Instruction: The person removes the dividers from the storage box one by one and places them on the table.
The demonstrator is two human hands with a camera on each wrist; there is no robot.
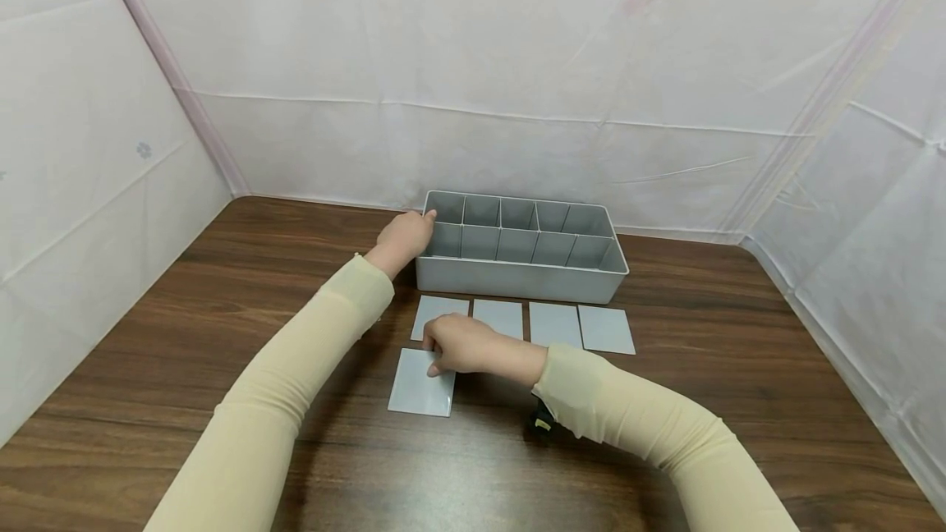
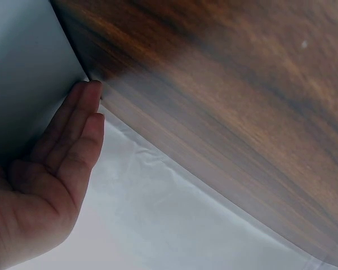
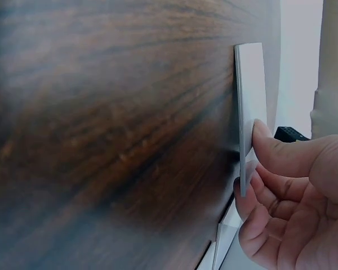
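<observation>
A grey tray (image 1: 517,279) split by dividers into several compartments stands at the middle back of the wooden table. My left hand (image 1: 405,238) rests with straight fingers flat against the tray's left end wall (image 2: 22,67); in the left wrist view the hand (image 2: 56,163) lies along that wall. My right hand (image 1: 460,345) pinches the far edge of a grey square panel (image 1: 420,388) in front of the tray. The right wrist view shows thumb and fingers (image 3: 281,163) gripping the panel (image 3: 250,95), with that edge raised off the wood.
A row of several more grey panels (image 1: 554,324) lies flat between the tray and my right hand. White sheeting walls (image 1: 517,64) close in the table (image 1: 739,368) at the back and both sides. A small black device (image 1: 542,419) sits under my right wrist.
</observation>
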